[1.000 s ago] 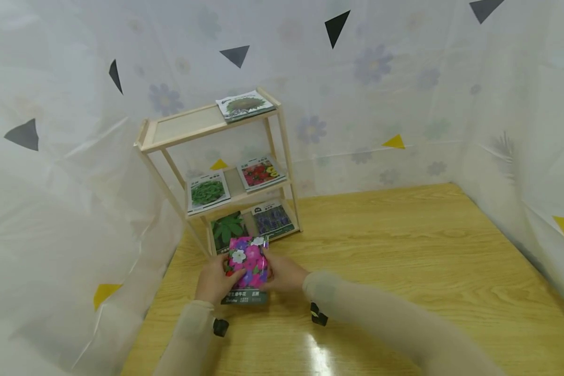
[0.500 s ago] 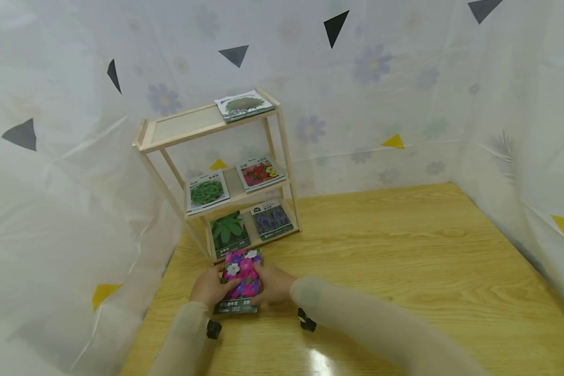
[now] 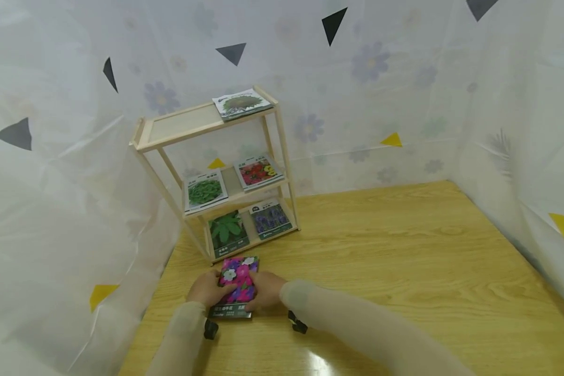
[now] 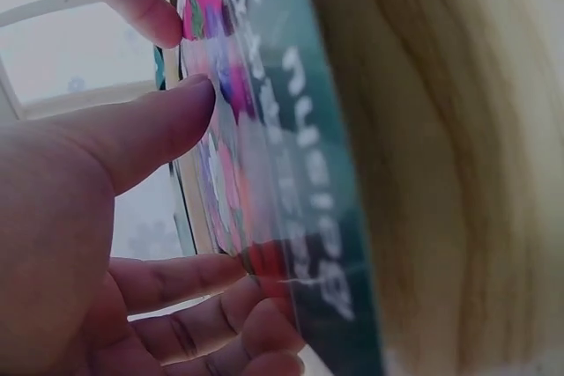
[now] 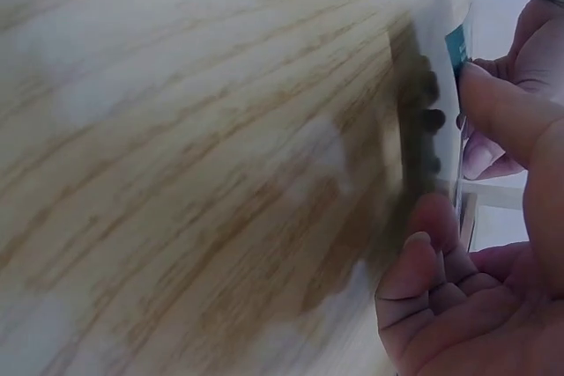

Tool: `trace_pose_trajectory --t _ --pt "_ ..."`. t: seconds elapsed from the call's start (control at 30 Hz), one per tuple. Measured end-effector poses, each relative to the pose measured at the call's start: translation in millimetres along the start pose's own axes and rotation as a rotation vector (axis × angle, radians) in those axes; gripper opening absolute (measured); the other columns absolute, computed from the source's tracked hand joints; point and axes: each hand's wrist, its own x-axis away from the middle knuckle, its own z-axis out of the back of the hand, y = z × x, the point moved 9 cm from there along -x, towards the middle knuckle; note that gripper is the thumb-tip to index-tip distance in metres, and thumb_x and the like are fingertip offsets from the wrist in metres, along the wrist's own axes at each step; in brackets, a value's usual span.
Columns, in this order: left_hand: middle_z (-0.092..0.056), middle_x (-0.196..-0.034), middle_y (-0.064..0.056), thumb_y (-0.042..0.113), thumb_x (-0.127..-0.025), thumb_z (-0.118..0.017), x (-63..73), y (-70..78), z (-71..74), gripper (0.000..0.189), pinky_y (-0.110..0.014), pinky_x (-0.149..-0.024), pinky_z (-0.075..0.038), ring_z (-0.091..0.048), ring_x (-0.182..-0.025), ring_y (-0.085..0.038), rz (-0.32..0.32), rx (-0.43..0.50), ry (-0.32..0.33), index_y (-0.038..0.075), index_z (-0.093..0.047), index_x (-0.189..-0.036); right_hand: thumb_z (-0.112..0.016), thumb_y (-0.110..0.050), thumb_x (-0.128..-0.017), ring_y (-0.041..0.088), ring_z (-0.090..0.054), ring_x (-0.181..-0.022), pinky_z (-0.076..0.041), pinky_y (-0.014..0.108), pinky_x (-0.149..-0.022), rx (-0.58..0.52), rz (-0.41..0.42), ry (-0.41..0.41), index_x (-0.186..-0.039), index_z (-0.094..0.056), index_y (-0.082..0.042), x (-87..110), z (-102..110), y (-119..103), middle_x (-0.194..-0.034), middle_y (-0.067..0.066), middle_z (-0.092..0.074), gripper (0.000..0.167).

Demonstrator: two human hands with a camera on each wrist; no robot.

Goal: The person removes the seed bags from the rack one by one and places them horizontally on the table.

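Observation:
A flat seed packet (image 3: 239, 296) with pink, purple and white flowers and a dark green lower band is low over the table in front of the shelf. My left hand (image 3: 204, 290) grips its left edge, thumb on the front. On the opposite edge, my right hand (image 3: 269, 290) pinches it with the thumb on top. Seen from the left wrist, the packet's green band (image 4: 317, 156) is nearly edge-on, with the left thumb (image 4: 167, 125) against the printed face. In the right wrist view, fingertips (image 5: 419, 261) curl beneath the packet, close to the wood.
A three-tier wooden shelf (image 3: 207, 125) stands behind the hands. One packet (image 3: 241, 104) lies on top, two on the middle tier, including a leafy one (image 3: 204, 192), and two on the bottom, including a purple-flowered one (image 3: 270, 218). The wooden table (image 3: 380, 250) extends right.
Both hands have drawn the flower packet toward me and slightly left, away from the bottom tier. The bottom-left packet, partly covered earlier, now shows fully.

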Motion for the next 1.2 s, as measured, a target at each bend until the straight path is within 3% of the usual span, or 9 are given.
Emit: trace_pose_trajectory --t 0.53,0.8,0.97,1.2 --pt "-0.067 -0.089 -0.011 0.05 -0.075 -0.078 -4.0 -19.1 -3.5 0.06 -0.044 -0.072 -0.051 -0.063 -0.078 -0.024 0.01 -0.049 -0.027 -0.003 -0.066 -0.101 -0.078 -0.051 -0.076 0.019 -0.05 -0.125 -0.042 0.03 -0.101 0.063 -0.056 -0.046 -0.147 -0.036 -0.007 -10.7 -11.7 -10.2 -0.137 0.008 -0.053 0.094" --pt "-0.067 -0.099 -0.022 0.043 -0.076 -0.08 0.6 -18.5 -0.7 0.063 -0.051 -0.08 -0.05 -0.064 -0.09 -0.037 -0.011 -0.077 -0.007 -0.009 -0.063 -0.109 -0.081 -0.05 -0.073 0.02 -0.051 -0.124 -0.041 0.03 -0.102 0.095 -0.065 -0.038 -0.145 -0.041 -0.008 -19.9 -16.7 -6.2 -0.136 0.008 -0.054 0.092" --pt "-0.066 -0.101 -0.025 0.042 -0.076 -0.08 1.5 -18.9 -1.2 0.064 -0.052 -0.081 -0.05 -0.063 -0.092 -0.04 -0.018 -0.085 -0.003 -0.01 -0.062 -0.11 -0.08 -0.05 -0.074 0.02 -0.048 -0.127 -0.039 0.031 -0.104 0.124 -0.056 -0.035 -0.147 -0.039 -0.01 -22.6 -18.9 -3.6 -0.138 0.008 -0.052 0.093" --pt "-0.066 -0.1 -0.025 0.041 -0.077 -0.08 3.4 -16.8 -1.0 0.063 -0.052 -0.08 -0.05 -0.064 -0.092 -0.039 -0.022 -0.084 -0.012 -0.01 -0.062 -0.11 -0.081 -0.047 -0.074 0.02 -0.048 -0.127 -0.039 0.029 -0.104 0.086 -0.032 -0.051 -0.148 -0.037 -0.009 -20.5 -17.7 -3.4 -0.139 0.009 -0.051 0.095"
